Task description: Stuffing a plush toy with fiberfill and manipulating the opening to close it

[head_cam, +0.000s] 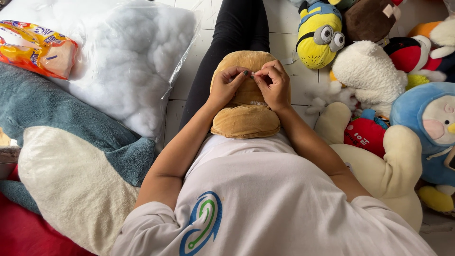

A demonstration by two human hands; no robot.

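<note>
White floor tiles [189, 71] lay crowded with plush toys while both hands worked on the lap: left hand [226, 86] and right hand [272, 84] pinched shut on the tan plush [245, 118], apparently mid-stitch, its seam seemingly not yet closed.

Stuffing bag [137, 61] crowds left, plush pile [374, 71] right; bare floor strip [294, 80] between stays passable

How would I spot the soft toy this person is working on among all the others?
Start at the person's white shirt and follow both arms forward. The left hand and right hand meet on a tan plush toy lying on the lap. It is the only plain tan, rounded one; the neighbours are yellow, blue, red or cream.
</note>
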